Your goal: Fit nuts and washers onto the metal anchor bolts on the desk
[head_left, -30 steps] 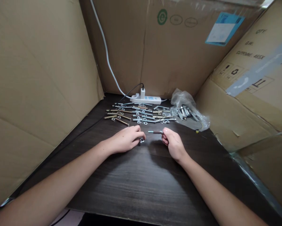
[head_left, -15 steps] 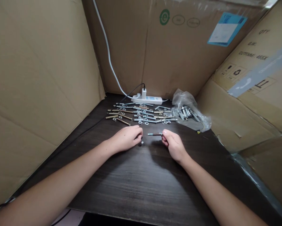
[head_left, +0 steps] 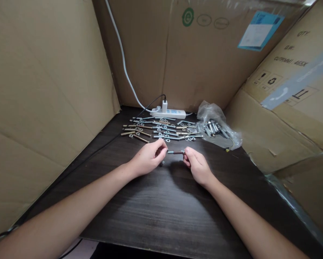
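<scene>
My right hand (head_left: 197, 166) pinches a long bolt (head_left: 176, 152) by its right end and holds it level just above the dark table (head_left: 161, 212). My left hand (head_left: 149, 158) is closed in a pinch at the bolt's left tip; what its fingertips hold is too small to name. A small metal nut or washer (head_left: 162, 163) lies on the table just under the left fingers. Behind both hands, several bolts and washers (head_left: 161, 130) lie in rows.
A clear plastic bag of bolts (head_left: 215, 129) sits at the back right. A white power strip (head_left: 169, 113) with a white cable and a plugged charger lies against the back. Cardboard walls (head_left: 42, 100) close in the table on three sides.
My left hand lifted from the small part on the table and moved right to the bolt's left tip. My right hand shifted the bolt slightly left.
</scene>
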{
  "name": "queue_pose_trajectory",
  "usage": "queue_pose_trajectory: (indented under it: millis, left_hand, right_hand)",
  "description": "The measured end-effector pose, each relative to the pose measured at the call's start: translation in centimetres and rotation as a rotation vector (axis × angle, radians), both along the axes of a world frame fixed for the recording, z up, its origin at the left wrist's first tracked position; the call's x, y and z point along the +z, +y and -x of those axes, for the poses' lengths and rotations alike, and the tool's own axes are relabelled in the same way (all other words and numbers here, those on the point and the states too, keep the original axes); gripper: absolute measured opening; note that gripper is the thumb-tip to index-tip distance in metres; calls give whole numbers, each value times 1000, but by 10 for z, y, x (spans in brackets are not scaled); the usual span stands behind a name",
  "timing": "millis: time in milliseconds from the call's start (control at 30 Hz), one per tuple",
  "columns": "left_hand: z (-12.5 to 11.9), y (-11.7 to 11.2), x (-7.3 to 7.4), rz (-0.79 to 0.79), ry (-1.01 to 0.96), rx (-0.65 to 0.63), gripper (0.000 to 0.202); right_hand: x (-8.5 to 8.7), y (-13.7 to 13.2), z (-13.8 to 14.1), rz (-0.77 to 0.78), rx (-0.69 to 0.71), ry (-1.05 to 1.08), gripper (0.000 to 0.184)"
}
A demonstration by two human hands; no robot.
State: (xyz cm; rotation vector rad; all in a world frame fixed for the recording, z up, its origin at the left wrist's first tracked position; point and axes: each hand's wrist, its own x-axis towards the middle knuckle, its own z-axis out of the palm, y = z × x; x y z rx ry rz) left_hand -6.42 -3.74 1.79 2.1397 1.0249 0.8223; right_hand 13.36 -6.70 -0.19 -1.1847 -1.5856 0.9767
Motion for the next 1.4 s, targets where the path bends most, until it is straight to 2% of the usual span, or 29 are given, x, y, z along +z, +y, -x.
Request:
queue_pose_trajectory:
  millis: [233, 567, 867, 1000, 1167, 1400]
  left_hand:
    - [-3, -2, -4, 134, -106, -44, 12]
    - [-2, -6, -1, 122, -41, -129, 12]
    - [-1, -5, -4, 143, -47, -136, 10]
    - [-1, -4, -4, 174, -57, -120, 11]
    - [-1, -2, -5, 128, -67, -108, 11]
    - [0, -4, 0, 56, 31, -100, 13]
  right_hand:
    - [-4, 0, 0, -24, -23, -30, 41]
    - [-7, 1, -1, 14, -46, 39, 40]
    - [1, 0, 6, 216, -4, 274, 41]
    - [3, 0, 6, 246, 18, 327, 41]
    - [3, 0, 6, 254, 54, 316, 41]
    - [3, -3, 3, 235, 112, 187, 41]
